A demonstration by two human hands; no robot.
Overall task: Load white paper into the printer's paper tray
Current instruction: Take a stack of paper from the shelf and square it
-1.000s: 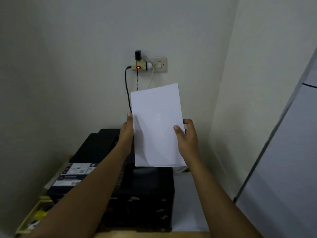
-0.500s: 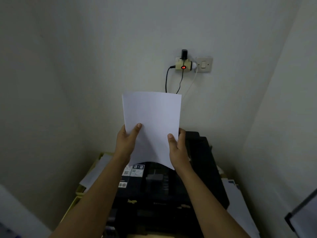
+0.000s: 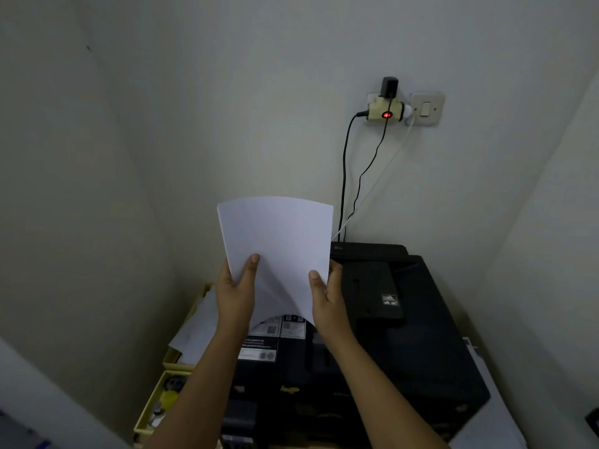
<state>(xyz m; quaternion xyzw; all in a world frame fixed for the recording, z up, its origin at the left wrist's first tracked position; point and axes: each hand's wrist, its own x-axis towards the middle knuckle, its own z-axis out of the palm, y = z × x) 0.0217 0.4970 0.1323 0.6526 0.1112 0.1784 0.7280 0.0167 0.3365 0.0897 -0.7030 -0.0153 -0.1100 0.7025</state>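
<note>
White paper stack now held lower and flexed, top edge bowed, compared with half a second ago; likely squaring or fanning before loading. Left hand gripping lower left edge, thumb across front face. Right hand gripping lower right edge, thumb on front, fingers behind. Stack above left portion of black printer, clear of it. Long axis near vertical, short top edge pointing up toward wall adapter. Paper tray not identifiable; loading not yet begun.
</note>
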